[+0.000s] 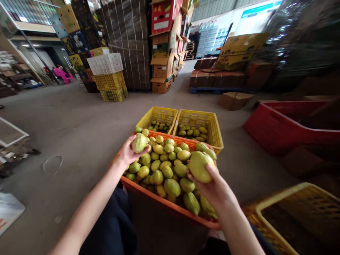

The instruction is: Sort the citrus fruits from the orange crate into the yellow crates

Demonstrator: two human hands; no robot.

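An orange crate (159, 200) full of yellow-green fruits (172, 187) stands in front of me. My left hand (126, 153) holds a pale green fruit (139, 143) over the crate's left side. A larger yellow-green fruit (201, 166) sits in the grip of my right hand (216, 187), above the right part of the crate. Against the crate's far side are two yellow crates, the left one (145, 120) and the right one (216, 131), each with smaller fruits inside.
A yellow crate (273, 198) is at the lower right, with a red bin (268, 124) beyond it. Stacked crates (108, 80) and cardboard boxes (160, 71) stand farther back. A small carton (235, 100) lies on the floor near a blue pallet (212, 90).
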